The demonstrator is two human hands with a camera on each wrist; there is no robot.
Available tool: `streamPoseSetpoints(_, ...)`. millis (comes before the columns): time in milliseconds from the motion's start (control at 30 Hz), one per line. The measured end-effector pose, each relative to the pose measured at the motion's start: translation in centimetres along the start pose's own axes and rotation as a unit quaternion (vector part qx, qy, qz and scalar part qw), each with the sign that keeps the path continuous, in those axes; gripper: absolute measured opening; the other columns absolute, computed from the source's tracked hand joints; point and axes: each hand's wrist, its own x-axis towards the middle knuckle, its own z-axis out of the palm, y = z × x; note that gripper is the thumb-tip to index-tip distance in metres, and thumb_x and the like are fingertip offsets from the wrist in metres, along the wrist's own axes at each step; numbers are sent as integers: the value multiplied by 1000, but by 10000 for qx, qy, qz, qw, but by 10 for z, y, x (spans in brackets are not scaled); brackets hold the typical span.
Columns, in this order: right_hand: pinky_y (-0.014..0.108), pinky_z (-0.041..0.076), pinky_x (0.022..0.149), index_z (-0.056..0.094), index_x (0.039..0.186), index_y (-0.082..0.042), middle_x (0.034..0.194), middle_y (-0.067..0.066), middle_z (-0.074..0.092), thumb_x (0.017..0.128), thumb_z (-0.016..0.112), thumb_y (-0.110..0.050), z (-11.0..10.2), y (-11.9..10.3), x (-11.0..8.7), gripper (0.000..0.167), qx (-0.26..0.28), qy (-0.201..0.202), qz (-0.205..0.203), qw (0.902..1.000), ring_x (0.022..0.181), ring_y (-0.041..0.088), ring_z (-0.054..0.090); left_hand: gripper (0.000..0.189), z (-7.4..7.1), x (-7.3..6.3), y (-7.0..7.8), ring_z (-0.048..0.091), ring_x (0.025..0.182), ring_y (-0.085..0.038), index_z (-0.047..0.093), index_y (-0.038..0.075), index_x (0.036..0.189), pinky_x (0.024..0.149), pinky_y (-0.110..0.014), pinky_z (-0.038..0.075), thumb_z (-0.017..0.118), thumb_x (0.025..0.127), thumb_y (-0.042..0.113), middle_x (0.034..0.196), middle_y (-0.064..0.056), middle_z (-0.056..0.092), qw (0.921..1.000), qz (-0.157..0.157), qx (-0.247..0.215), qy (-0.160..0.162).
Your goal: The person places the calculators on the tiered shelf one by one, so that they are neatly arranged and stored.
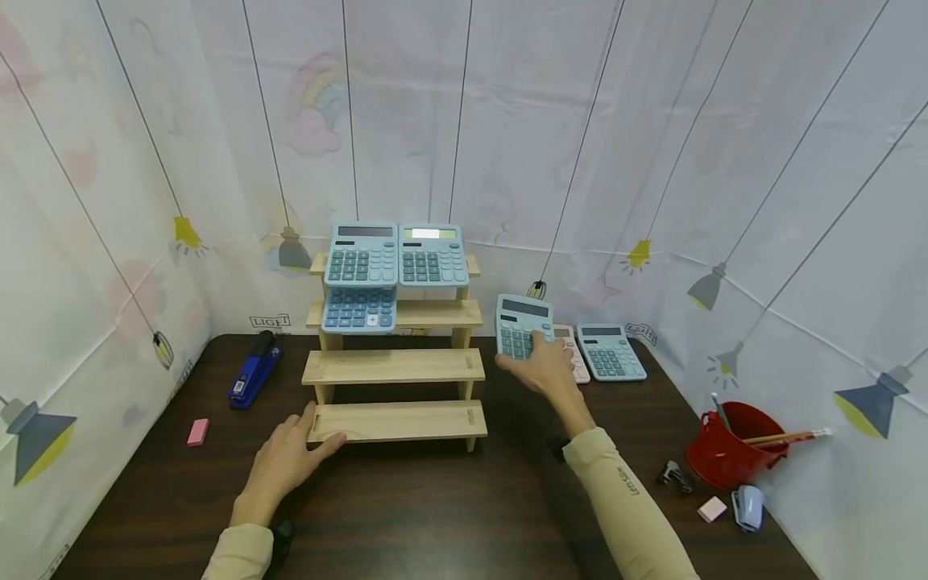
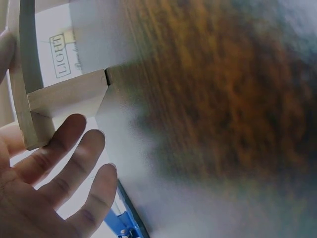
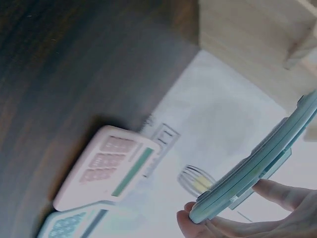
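My right hand [image 1: 542, 366] grips a light blue calculator [image 1: 516, 326] by its lower right part, thumb over the keys, tilted and raised to the right of a stepped wooden rack [image 1: 395, 366]. The right wrist view shows this calculator [image 3: 262, 156] edge-on, with fingers along its back. At the left end of the rack's lowest step, my left hand [image 1: 284, 455] touches the corner, thumb along the front edge and the other fingers loosely straight. Two light blue calculators [image 1: 361, 256] [image 1: 433, 256] stand on the top step, and a darker blue calculator [image 1: 359, 310] on the step below, at left.
A pink calculator [image 1: 574, 354] and another light blue calculator [image 1: 611, 353] lie at the back right. Left of the rack are a blue stapler [image 1: 255, 370] and a pink eraser [image 1: 197, 432]. A red bucket [image 1: 732, 451] with pencils stands right, near a small stapler [image 1: 747, 507].
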Motion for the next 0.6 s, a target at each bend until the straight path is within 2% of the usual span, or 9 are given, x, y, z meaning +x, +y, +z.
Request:
streamPoseSetpoints(200, 74, 40, 102, 34, 155, -9, 152, 39, 33, 80, 61, -74, -15, -14, -11, 103, 4, 172, -240, 9996, 139, 60, 34, 106, 0, 0, 0, 59, 115, -44, 31, 0, 156, 90, -63, 51, 51, 88, 78, 132, -28, 58, 10000, -2, 17, 7)
streamPoseSetpoints(400, 72, 40, 103, 35, 155, -9, 152, 39, 31, 81, 60, -73, -28, -30, -24, 102, 44, 232, -469, 9986, 138, 58, 35, 104, -1, -1, 1, 60, 113, -43, 32, 0, 156, 88, -61, 52, 53, 88, 76, 130, -28, 59, 10000, 36, 9, 58)
streamPoseSetpoints(600, 73, 41, 101, 37, 154, -11, 149, 39, 35, 81, 62, -70, -33, -42, -37, 97, -73, 266, -672, 9974, 135, 58, 39, 104, -2, -1, 1, 60, 114, -42, 31, 1, 156, 90, -61, 51, 53, 88, 76, 131, -27, 58, 10000, -8, -29, -16)
